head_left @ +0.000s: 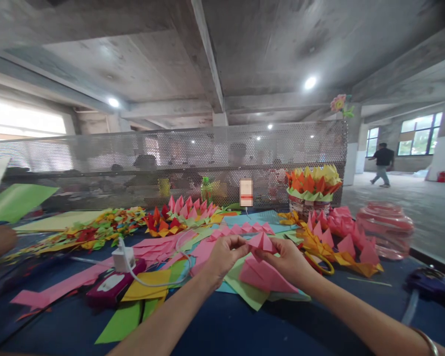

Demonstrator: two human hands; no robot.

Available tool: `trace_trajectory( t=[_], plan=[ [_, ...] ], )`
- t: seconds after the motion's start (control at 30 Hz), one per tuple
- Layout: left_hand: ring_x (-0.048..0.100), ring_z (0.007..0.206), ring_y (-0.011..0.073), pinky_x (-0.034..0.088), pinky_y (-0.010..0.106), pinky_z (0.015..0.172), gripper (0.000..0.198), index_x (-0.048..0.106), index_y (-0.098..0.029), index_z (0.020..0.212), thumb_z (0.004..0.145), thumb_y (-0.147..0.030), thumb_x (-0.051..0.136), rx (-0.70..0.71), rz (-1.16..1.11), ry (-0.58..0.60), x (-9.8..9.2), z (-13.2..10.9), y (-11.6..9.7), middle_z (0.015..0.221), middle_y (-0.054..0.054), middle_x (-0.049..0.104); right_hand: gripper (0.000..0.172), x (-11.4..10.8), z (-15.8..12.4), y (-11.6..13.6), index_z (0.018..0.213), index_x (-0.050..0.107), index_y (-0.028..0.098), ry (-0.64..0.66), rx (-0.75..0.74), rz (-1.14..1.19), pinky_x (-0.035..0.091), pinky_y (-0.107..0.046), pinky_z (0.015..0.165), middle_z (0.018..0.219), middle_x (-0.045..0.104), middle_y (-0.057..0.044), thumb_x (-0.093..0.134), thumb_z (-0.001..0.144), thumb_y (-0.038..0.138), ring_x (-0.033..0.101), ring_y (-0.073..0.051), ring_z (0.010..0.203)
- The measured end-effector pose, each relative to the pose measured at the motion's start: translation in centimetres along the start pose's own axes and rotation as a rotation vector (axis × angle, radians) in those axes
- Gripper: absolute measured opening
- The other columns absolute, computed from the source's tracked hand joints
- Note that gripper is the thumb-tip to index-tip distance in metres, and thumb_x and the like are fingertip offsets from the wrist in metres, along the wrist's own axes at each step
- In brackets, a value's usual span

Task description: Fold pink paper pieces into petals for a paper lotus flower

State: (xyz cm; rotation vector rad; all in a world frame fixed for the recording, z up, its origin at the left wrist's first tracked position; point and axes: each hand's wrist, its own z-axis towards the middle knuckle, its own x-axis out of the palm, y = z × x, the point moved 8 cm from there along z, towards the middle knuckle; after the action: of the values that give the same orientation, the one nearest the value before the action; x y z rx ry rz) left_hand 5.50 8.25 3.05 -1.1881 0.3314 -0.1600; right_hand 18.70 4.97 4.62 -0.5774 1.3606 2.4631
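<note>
A small pink folded paper piece with a pointed top is pinched between my two hands, above the table. The thumb and fingers of my left hand close on its left corner. My right hand grips the opposite side, thumb in front. Just below lie pink paper sheets on top of a pale green sheet. A row of pink folded points stands behind my hands. Yellow-handled scissors, partly covered, lie to the right of my right hand.
A purple power strip with a white charger and cable lies left. Paper flowers and a clear pink jar stand right, near a blue tool. A perforated metal screen rises behind. Another person's hand is far left; someone walks beyond.
</note>
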Motion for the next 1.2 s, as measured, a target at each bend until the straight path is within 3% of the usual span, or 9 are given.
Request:
trace_trajectory(
  t=[0.13,0.37,0.6,0.73,0.97,1.1,1.2],
  plan=[
    [0.049,0.064,0.012,0.035,0.024,0.064,0.024,0.064,-0.012,0.07,0.063,-0.034,0.07,-0.025,-0.022,0.017,0.1,0.0,0.1,0.066,0.002,0.059,0.022,0.2,0.0,-0.2,0.069,0.06,0.016,0.007,-0.006,0.004,0.041,-0.023,0.058,0.065,0.061,0.0,0.056,0.077,0.036,0.054,-0.015,0.064],
    [0.046,0.06,0.0094,0.035,0.023,0.063,0.026,0.061,-0.012,0.062,0.056,-0.032,0.075,-0.07,-0.133,-0.057,-0.5,-0.2,-0.1,0.061,-0.001,0.055,0.022,0.5,-0.1,0.5,0.071,0.064,0.014,0.055,-0.029,-0.03,0.041,-0.024,0.06,0.069,0.064,-0.002,0.055,0.078,0.032,0.056,-0.016,0.067],
    [0.047,0.062,0.01,0.034,0.022,0.06,0.026,0.063,-0.012,0.071,0.063,-0.035,0.071,-0.098,-0.106,0.039,0.5,-0.2,0.6,0.065,0.001,0.058,0.023,0.8,0.1,-0.7,0.077,0.065,0.014,0.071,0.037,0.111,0.043,-0.023,0.06,0.072,0.065,-0.002,0.058,0.076,0.036,0.059,-0.017,0.068],
    [0.05,0.063,0.0107,0.036,0.023,0.061,0.027,0.062,-0.012,0.069,0.062,-0.036,0.071,-0.082,-0.107,0.017,0.2,-0.2,0.4,0.065,0.002,0.059,0.028,1.2,-0.1,-0.4,0.081,0.063,0.014,0.098,0.042,0.134,0.042,-0.023,0.058,0.074,0.064,-0.002,0.057,0.077,0.042,0.057,-0.016,0.067],
    [0.057,0.063,0.0131,0.041,0.023,0.06,0.03,0.057,-0.013,0.072,0.062,-0.038,0.07,-0.119,-0.101,0.056,0.7,-0.1,0.8,0.066,0.003,0.061,0.037,0.1,0.3,-0.7,0.071,0.053,0.016,-0.011,-0.02,0.109,0.038,-0.021,0.055,0.063,0.05,0.002,0.041,0.086,0.047,0.047,-0.011,0.061],
    [0.057,0.063,0.0122,0.042,0.023,0.06,0.031,0.058,-0.012,0.075,0.066,-0.04,0.068,-0.127,-0.122,0.064,0.8,-0.2,0.7,0.069,0.004,0.062,0.032,0.2,0.6,-1.3,0.076,0.056,0.015,0.017,-0.036,0.163,0.039,-0.021,0.055,0.068,0.055,0.001,0.047,0.084,0.045,0.049,-0.011,0.062],
    [0.061,0.068,0.0144,0.042,0.023,0.062,0.034,0.06,-0.012,0.081,0.068,-0.042,0.066,-0.149,-0.137,0.147,1.5,-0.5,0.7,0.076,0.007,0.064,0.028,0.1,0.7,-1.3,0.08,0.057,0.016,0.022,-0.064,0.201,0.042,-0.022,0.059,0.072,0.059,-0.001,0.049,0.083,0.043,0.052,-0.012,0.065]
  ],
)
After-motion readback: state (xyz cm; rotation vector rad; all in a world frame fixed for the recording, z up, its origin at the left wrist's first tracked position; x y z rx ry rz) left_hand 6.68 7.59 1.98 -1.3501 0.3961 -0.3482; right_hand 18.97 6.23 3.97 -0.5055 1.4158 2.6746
